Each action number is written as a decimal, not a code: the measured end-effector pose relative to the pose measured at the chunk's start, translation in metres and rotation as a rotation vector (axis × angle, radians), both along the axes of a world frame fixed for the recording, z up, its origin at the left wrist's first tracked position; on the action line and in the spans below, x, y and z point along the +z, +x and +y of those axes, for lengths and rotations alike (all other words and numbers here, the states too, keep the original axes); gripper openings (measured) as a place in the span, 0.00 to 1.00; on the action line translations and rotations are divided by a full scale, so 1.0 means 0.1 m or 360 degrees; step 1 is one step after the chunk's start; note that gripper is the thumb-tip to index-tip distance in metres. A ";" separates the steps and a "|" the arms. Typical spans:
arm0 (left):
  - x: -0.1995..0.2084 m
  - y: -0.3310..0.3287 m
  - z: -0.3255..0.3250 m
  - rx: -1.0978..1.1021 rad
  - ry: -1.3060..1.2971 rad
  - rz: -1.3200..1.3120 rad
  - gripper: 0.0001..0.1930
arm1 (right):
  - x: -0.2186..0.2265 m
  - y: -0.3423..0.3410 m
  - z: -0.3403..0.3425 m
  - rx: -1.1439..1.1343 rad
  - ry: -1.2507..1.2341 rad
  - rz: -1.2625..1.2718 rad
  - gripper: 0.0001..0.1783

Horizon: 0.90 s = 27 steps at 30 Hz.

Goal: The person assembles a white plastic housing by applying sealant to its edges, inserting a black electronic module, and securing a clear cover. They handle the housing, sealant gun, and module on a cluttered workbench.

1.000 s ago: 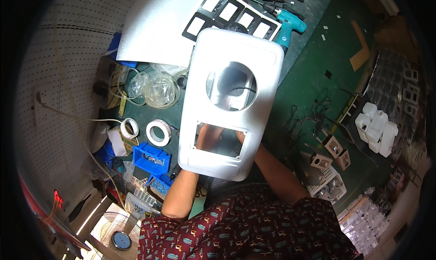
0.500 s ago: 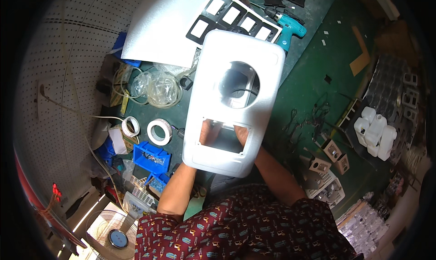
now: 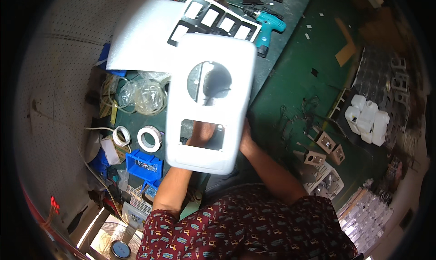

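Observation:
A white plastic housing [image 3: 209, 112] with rounded corners is held up in front of me over the workbench. It has a large round hole near its far end and a rectangular cutout nearer me. Through that cutout my left hand [image 3: 203, 132] shows, reaching behind the panel and supporting it; its fingertips are hidden. My right hand [image 3: 245, 133] grips the right side of the housing, most of its fingers behind the edge. A dark cable shows inside the round hole.
Beyond the housing lie black rectangular frames [image 3: 210, 16] on a white sheet [image 3: 141, 32], and a teal cordless drill [image 3: 269, 27]. To the left are coiled clear tubing [image 3: 150, 96], a tape roll [image 3: 149, 138] and blue parts bins [image 3: 144, 164]. White plastic bottles [image 3: 367, 119] stand at right.
The housing has turned a little and its right side wall now shows. My right hand has shifted from inside the cutout to the right edge; my left hand shows more through the cutout.

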<state>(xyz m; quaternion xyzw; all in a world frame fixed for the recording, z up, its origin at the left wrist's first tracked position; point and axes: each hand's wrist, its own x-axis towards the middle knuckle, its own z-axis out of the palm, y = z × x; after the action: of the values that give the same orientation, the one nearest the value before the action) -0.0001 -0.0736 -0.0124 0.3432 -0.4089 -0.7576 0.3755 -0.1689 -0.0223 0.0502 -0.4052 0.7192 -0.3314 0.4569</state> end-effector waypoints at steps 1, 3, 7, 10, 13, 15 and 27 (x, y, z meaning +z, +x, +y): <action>-0.07 -0.03 0.01 -0.0061 0.0146 0.0292 0.22 | 0.19 -0.01 -0.04 -0.0076 0.0136 -0.0010 0.16; -0.11 -0.01 -0.01 -0.0118 0.0324 0.0228 0.24 | 0.28 -0.02 -0.07 -0.0067 0.0267 0.0020 0.15; -0.11 -0.02 -0.05 -0.0240 0.0162 -0.0539 0.20 | 0.18 -0.01 0.03 -0.0013 0.0016 -0.0001 0.13; 0.37 -0.22 -0.13 -0.0152 0.0133 -0.0719 0.13 | 0.28 0.04 0.04 -0.0488 0.0316 -0.0608 0.23; 0.80 -0.41 -0.18 -0.0216 -0.0076 -0.0987 0.13 | 0.46 -0.05 0.11 -0.0527 0.0437 -0.0785 0.26; 0.90 -0.50 -0.25 -0.0357 -0.0195 -0.1394 0.15 | 0.36 -0.04 0.25 -0.0576 0.0266 -0.0621 0.26; 0.48 -0.57 -0.23 -0.0521 -0.0670 -0.2271 0.27 | 0.29 -0.63 0.79 -0.0687 0.0383 -0.0945 0.28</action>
<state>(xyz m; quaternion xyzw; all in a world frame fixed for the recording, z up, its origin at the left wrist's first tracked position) -0.0567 -0.0964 0.0354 0.6060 -0.7340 -0.3041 -0.0394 -0.2319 0.0564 0.0795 -0.0742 0.6581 -0.4361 0.6093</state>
